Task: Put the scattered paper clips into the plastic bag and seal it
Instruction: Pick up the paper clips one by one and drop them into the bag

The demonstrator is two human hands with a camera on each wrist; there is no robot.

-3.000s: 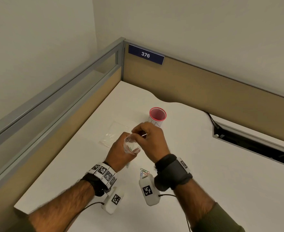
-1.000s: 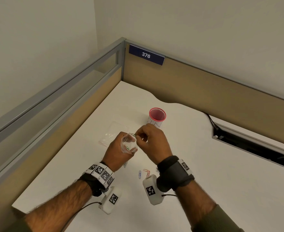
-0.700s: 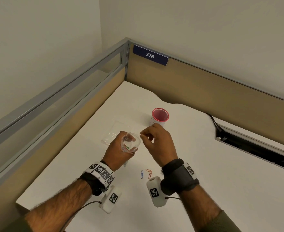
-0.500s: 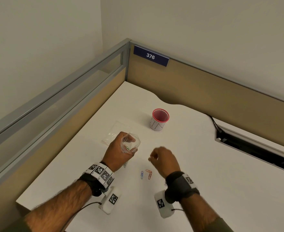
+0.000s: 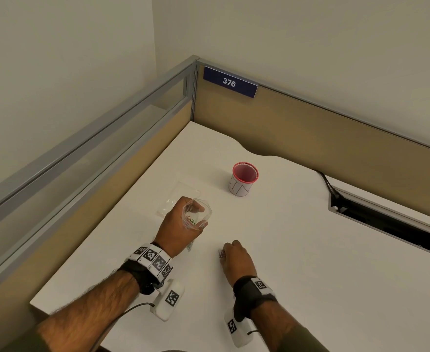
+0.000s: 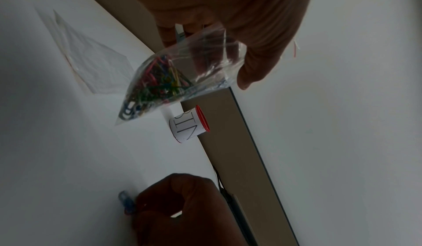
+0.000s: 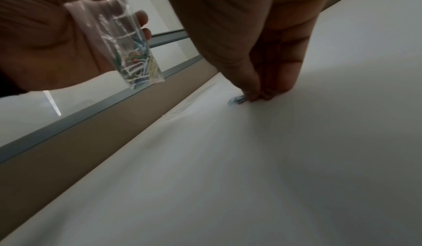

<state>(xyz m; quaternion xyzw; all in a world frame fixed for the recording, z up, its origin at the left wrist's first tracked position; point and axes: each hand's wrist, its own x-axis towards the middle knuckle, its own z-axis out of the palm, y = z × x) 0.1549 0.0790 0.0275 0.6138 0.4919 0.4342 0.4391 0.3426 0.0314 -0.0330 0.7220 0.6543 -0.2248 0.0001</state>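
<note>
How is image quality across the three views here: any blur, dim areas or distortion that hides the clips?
Head view: evenly lit and sharp, with wide-angle bending of the partition rails. Left wrist view: dim, the right hand a dark silhouette, the blue paper clip smeared. Right wrist view: soft and shadowed under the fingers; the clear plastic bag shows white glare streaks.

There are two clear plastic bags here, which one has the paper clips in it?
The plastic bag held up, mouth open, in the left hand; colourful paper clips fill its bottom corner. The other bag lies flat on the desk.

A red-rimmed cup stands upright on the white desk.
</note>
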